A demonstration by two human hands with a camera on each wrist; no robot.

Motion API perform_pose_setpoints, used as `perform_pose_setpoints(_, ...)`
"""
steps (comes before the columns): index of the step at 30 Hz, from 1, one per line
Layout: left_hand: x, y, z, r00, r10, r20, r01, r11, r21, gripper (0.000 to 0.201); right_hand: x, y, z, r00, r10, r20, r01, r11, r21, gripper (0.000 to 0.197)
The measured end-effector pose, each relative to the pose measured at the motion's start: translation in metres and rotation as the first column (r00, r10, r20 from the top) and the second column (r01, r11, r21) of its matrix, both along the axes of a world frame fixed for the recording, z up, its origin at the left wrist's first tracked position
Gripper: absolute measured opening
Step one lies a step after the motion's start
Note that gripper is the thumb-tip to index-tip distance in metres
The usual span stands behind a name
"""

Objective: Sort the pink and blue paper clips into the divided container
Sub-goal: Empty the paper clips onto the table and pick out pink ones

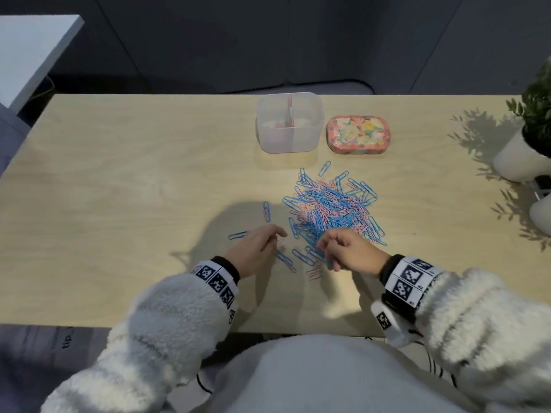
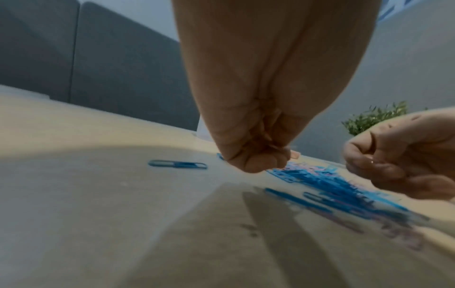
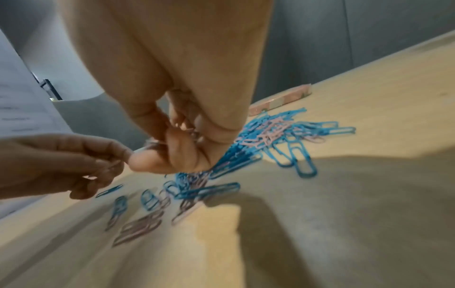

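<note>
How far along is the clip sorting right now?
Done: little; the container shows only something pinkish left of its divider. In hand: the left hand and right hand each have a grip on pink clips. Left: nearly all; the pile is big and mixed.

1. The head view looks steeply down from above the near edge of the table (image 1: 119,180), facing away from the person; it takes in the whole tabletop.
2. The left wrist view sits low and close over the table, looking along the left hand (image 2: 248,109) toward the far right, where the clip pile (image 2: 327,181) lies.
3. The right wrist view is likewise low and close, looking along the right hand (image 3: 182,109) toward the far left.
4. All three views share the clip pile and both hands.
</note>
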State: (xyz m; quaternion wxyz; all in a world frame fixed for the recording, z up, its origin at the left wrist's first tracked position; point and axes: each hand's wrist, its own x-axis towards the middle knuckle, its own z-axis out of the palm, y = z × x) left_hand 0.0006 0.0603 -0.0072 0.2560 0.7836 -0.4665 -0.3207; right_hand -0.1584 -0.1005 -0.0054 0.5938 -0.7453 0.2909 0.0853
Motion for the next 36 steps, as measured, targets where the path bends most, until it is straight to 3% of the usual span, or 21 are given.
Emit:
perform_pose_setpoints(2, -0.008, -0.006, 0.0, 0.978, 0.073, -0.194, -0.066, 0.997, 0.038, 0.027, -0.002, 0.006, 0.002, 0.999, -0.011, -0.035, 0.013, 0.998, 0.055, 0.035)
perform_pose_setpoints(3, -0.011, -0.009, 0.002, 0.945, 0.128, -0.3, -0.111, 0.991, 0.072, 0.03, -0.003, 0.009, 0.004, 0.999, 0.024, -0.025, -0.024, 1.0, 0.004, 0.032)
perform_pose_setpoints(5, -0.018, -0.014, 0.006, 0.885, 0.191, -0.424, -0.146, 0.98, 0.137, 0.033, -0.007, 0.015, 0.007, 0.978, 0.207, -0.022, -0.205, 0.943, -0.261, 0.014)
perform_pose_setpoints(6, -0.02, -0.016, 0.007, 0.885, 0.182, -0.429, -0.13, 0.98, 0.148, 0.034, -0.009, 0.018, 0.008, 0.945, 0.317, -0.077, -0.32, 0.858, -0.402, 0.006)
perform_pose_setpoints(9, -0.022, -0.015, 0.002, 0.988, -0.037, -0.15, 0.054, 0.992, 0.111, 0.024, -0.01, 0.023, 0.01, 0.833, 0.461, -0.305, -0.536, 0.537, -0.651, 0.02)
perform_pose_setpoints(11, -0.022, -0.013, -0.002, 0.983, -0.175, 0.047, 0.168, 0.979, 0.118, 0.018, -0.009, 0.025, 0.01, 0.768, 0.521, -0.372, -0.601, 0.387, -0.7, 0.022)
perform_pose_setpoints(13, -0.023, -0.01, -0.004, 0.945, -0.279, 0.171, 0.262, 0.958, 0.115, 0.02, -0.009, 0.026, 0.006, 0.712, 0.553, -0.433, -0.654, 0.296, -0.696, 0.029)
perform_pose_setpoints(14, -0.023, -0.01, -0.004, 0.924, -0.313, 0.22, 0.295, 0.949, 0.112, 0.02, -0.009, 0.027, 0.005, 0.705, 0.546, -0.452, -0.666, 0.293, -0.686, 0.031)
perform_pose_setpoints(19, -0.027, -0.01, -0.006, 0.818, -0.436, 0.375, 0.39, 0.9, 0.196, 0.02, -0.016, 0.024, -0.002, 0.771, 0.509, -0.384, -0.611, 0.417, -0.673, 0.023)
perform_pose_setpoints(23, -0.03, -0.012, -0.007, 0.834, -0.409, 0.37, 0.363, 0.912, 0.191, 0.018, -0.017, 0.019, -0.006, 0.852, 0.489, -0.187, -0.496, 0.639, -0.589, 0.007)
perform_pose_setpoints(25, -0.026, -0.012, -0.006, 0.923, -0.302, 0.237, 0.295, 0.953, 0.065, 0.014, -0.006, 0.011, -0.003, 0.918, 0.389, -0.084, -0.377, 0.784, -0.494, 0.01)
perform_pose_setpoints(28, -0.008, -0.015, -0.004, 0.997, 0.002, -0.082, -0.012, 0.993, -0.12, 0.011, 0.018, -0.005, 0.004, 0.98, 0.198, 0.029, -0.182, 0.944, -0.274, 0.017)
perform_pose_setpoints(30, 0.007, -0.019, -0.001, 0.93, 0.201, -0.307, -0.253, 0.957, -0.139, 0.022, 0.036, -0.011, 0.01, 0.996, 0.079, 0.036, -0.077, 0.995, -0.07, 0.016)
perform_pose_setpoints(32, 0.022, -0.022, 0.001, 0.828, 0.348, -0.439, -0.414, 0.908, -0.061, 0.022, 0.054, -0.015, 0.013, 1.0, -0.001, -0.024, 0.001, 1.0, -0.006, 0.022)
perform_pose_setpoints(34, 0.034, -0.025, 0.003, 0.719, 0.438, -0.54, -0.499, 0.866, 0.037, 0.016, 0.072, -0.018, 0.013, 0.997, -0.052, -0.063, 0.05, 0.998, -0.03, 0.026)
perform_pose_setpoints(36, 0.046, -0.028, 0.002, 0.607, 0.516, -0.604, -0.568, 0.814, 0.124, 0.019, 0.087, -0.021, 0.011, 1.0, -0.021, -0.02, 0.017, 0.981, -0.191, 0.024)
